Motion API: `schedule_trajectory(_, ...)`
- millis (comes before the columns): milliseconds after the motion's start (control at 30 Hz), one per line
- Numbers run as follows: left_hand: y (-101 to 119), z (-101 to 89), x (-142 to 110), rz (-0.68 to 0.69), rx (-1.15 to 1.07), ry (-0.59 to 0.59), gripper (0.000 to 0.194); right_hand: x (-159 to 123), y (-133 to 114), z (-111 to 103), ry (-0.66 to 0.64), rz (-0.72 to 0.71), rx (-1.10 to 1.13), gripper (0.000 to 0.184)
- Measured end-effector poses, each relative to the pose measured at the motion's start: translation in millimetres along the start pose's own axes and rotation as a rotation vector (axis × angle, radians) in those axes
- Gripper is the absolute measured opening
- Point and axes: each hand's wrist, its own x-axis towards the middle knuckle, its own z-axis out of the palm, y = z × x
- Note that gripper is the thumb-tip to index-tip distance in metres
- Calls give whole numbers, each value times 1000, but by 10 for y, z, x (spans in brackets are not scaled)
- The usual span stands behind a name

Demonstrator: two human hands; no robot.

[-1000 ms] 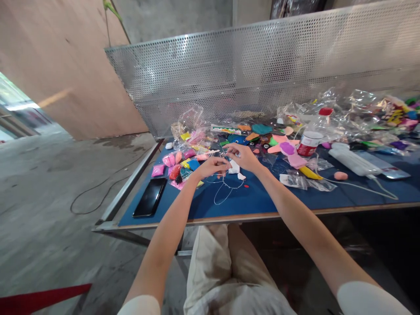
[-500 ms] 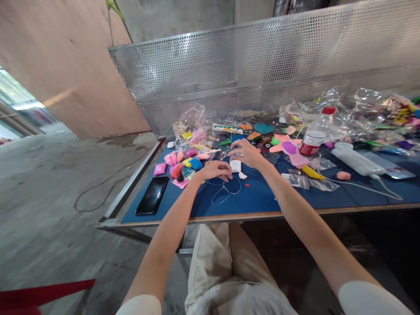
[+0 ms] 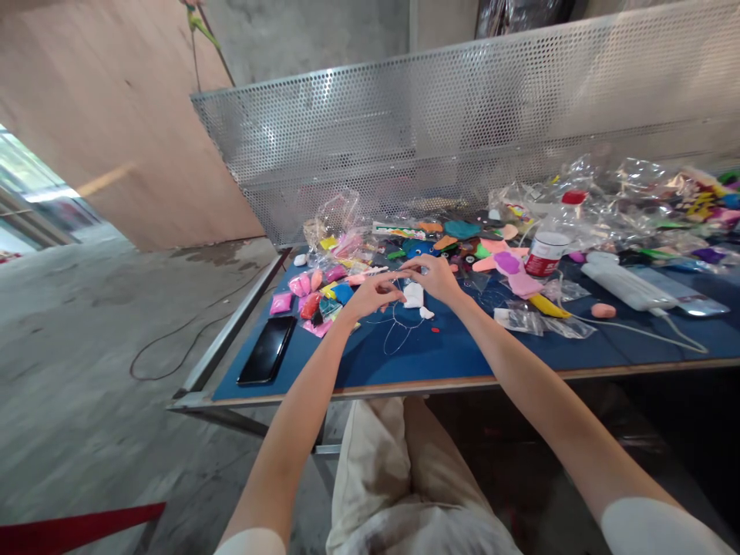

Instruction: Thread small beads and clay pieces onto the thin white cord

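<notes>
My left hand point(image 3: 377, 296) is closed in a pinch over the blue table. A thin looped wire point(image 3: 395, 327) trails from beneath its fingers. My right hand point(image 3: 435, 278) reaches in from the other side, its fingertips pinched and meeting the left index fingertip. The strand between the fingertips is too fine to make out clearly. Just under the hands lies a white clay block point(image 3: 413, 295), with a small white lump point(image 3: 426, 313) beside it. A tiny red piece point(image 3: 435, 330) rests nearer the edge.
A black phone point(image 3: 267, 350) lies left, by several bagged clay pieces point(image 3: 281, 303). A blue clay shape point(image 3: 421, 248) with eyes sits behind my hands. To the right are a red-and-white tub point(image 3: 546, 253), a white bottle point(image 3: 627, 282) and a cable. Perforated metal point(image 3: 370, 131) stands behind.
My right hand has come down and toward the left hand, so their fingertips now meet. My left hand has risen slightly away from me. The wire loops have shifted, and the blue shape shows more.
</notes>
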Motion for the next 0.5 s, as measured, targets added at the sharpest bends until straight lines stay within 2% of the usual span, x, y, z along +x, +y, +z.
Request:
schedule_trajectory(133,44,-46,-30,9,39,33,60,-22,-46,22,-45,15,104,34)
schedule_trajectory(200,50,-67,-37,9,54,43,61,-17,-52,14,-49,8,98,35)
schedule_trajectory(367,64,-81,-57,17,34,-14,65,0,-58,-21,61,-68,-92,22)
schedule_trajectory(500,90,-65,-78,42,22,-3,63,-5,-46,-11,128,-60,-184,23)
